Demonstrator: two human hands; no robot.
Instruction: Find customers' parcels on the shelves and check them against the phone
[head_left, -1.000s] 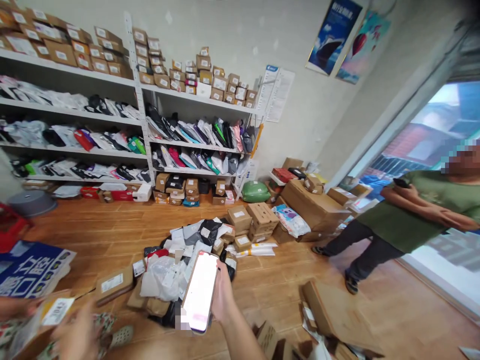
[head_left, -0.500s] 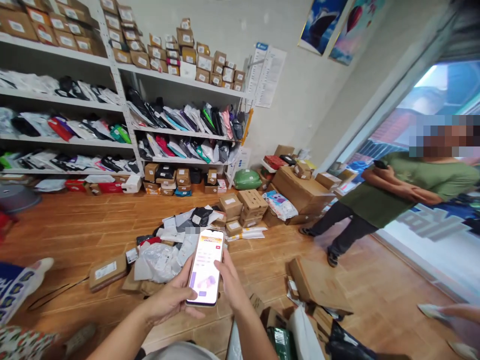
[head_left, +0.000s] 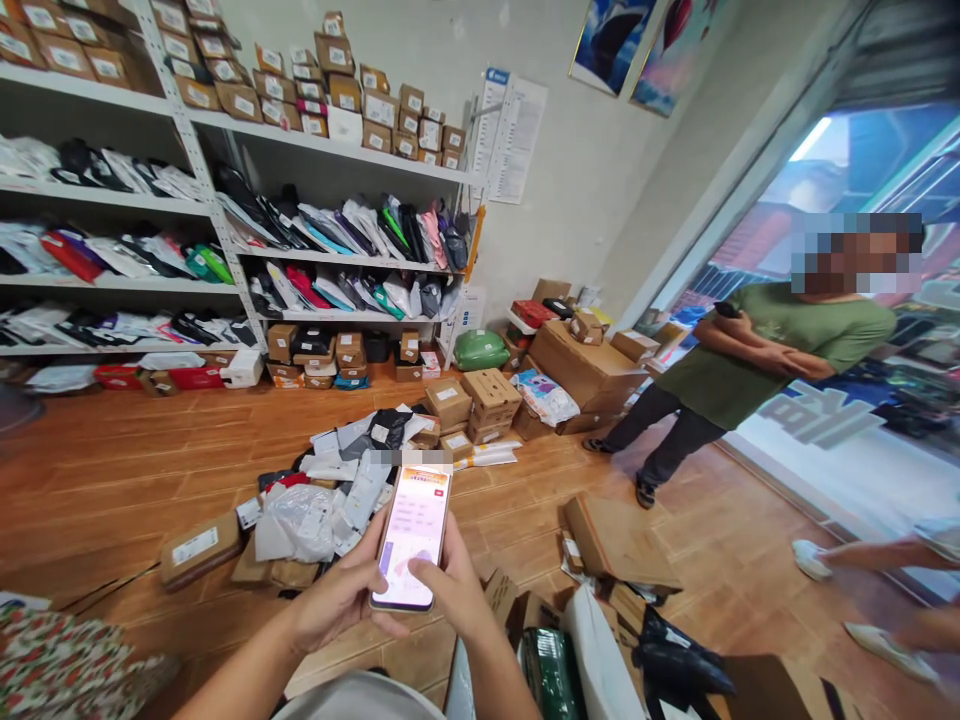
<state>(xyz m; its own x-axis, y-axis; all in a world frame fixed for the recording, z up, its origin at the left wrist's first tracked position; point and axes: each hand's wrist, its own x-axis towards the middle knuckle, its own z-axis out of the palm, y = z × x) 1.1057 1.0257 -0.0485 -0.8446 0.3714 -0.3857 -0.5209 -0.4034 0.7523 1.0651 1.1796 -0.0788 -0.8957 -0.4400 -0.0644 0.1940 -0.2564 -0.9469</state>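
Observation:
A smartphone [head_left: 414,530] with a lit screen is held upright between both of my hands, low in the middle of the view. My left hand [head_left: 341,590] wraps its left side, the thumb at the lower left of the screen. My right hand [head_left: 454,575] grips the right edge, and its thumb lies over the lower part of the screen. The writing on the screen is too blurred to read. Just beyond the phone, white and black plastic mailers [head_left: 300,522] lie heaped on the wooden floor.
Shelves [head_left: 330,150] full of labelled boxes and bagged parcels line the wall. Cartons [head_left: 491,395] stand on the floor ahead, and more parcels [head_left: 551,670] lie near my right arm. A person in a green shirt [head_left: 795,350] stands by the glass front. Another person's feet [head_left: 810,560] show at right.
The view has swung slightly to the right, so the surroundings sit further left. My right thumb has moved down and left across the screen. The phone stays in both hands.

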